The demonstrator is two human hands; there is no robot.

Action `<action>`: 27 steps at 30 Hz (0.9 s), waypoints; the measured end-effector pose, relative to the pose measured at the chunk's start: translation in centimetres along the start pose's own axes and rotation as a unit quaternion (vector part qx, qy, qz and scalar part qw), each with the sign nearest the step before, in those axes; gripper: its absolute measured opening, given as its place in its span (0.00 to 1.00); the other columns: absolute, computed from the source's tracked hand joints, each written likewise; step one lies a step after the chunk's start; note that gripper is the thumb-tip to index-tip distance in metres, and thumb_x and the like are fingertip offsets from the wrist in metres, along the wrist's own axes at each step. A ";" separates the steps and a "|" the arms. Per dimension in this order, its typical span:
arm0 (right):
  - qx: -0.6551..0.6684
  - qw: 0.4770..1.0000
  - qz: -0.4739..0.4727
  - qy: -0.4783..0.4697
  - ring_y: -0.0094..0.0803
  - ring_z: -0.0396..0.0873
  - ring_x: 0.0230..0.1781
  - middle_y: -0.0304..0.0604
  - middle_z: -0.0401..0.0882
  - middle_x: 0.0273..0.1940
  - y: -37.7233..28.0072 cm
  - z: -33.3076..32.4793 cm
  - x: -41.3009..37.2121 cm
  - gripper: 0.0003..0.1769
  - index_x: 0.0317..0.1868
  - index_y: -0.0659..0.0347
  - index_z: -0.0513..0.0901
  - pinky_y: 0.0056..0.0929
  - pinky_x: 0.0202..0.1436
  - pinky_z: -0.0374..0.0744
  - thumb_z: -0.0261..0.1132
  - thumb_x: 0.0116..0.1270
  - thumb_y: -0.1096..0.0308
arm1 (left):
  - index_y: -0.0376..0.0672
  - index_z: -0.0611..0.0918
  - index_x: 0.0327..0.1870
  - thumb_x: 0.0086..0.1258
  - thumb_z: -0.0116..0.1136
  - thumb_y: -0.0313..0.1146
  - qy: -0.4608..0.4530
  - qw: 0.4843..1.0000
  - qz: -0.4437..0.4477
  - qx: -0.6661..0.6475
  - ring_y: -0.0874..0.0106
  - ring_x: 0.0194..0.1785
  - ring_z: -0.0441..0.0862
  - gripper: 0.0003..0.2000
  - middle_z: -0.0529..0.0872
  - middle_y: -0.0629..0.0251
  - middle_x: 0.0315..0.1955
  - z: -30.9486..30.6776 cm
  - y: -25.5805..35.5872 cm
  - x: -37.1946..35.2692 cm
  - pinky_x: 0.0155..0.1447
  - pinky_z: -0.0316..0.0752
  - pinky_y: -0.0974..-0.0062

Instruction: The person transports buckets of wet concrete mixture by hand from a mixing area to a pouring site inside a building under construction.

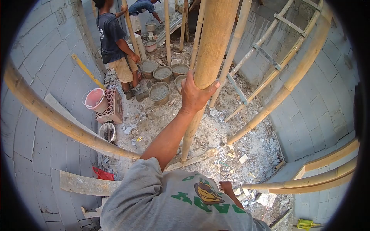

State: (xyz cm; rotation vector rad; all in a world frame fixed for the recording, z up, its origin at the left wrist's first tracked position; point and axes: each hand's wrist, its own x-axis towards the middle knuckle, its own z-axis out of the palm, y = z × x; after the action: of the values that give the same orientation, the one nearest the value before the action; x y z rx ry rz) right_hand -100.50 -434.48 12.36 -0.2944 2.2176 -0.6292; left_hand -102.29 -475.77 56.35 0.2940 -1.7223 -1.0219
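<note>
A thick bamboo pole (216,38) stands upright in front of me, its lower end on the rubble floor. My left hand (195,91) is wrapped round it, thumb out to the right. Low at the right of my grey shirt, my right hand (226,187) hangs near the end of a horizontal bamboo pole (293,182). Its fingers are small and partly hidden, so I cannot tell whether they hold anything. Beyond the left hand, several buckets of grey mortar (159,92) stand on the ground.
A person (111,34) stands at the back left, another (142,9) bends farther back. A pink bucket (95,100) rests on a red crate (111,109). A ladder (275,57) leans at the right. Curved-looking bamboo poles (50,111) flank me; rubble (250,154) covers the floor.
</note>
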 end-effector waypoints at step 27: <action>0.199 0.971 0.129 0.035 0.31 0.75 0.17 0.46 0.78 0.22 -2.1 0.1 -0.5 0.13 0.27 0.69 0.75 0.29 0.20 0.74 0.57 0.51 0.64 | 0.36 0.68 0.38 0.43 0.66 0.50 0.019 0.997 0.018 0.070 0.57 0.33 0.76 0.30 0.76 0.52 0.28 0.2 -0.8 -0.2 0.38 0.69 0.61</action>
State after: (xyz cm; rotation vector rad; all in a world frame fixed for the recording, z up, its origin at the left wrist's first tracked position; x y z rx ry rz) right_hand -100.12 -436.12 13.77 0.2202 2.0891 -0.9264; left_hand -102.56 -476.00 55.63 0.3680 -1.7608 -0.8657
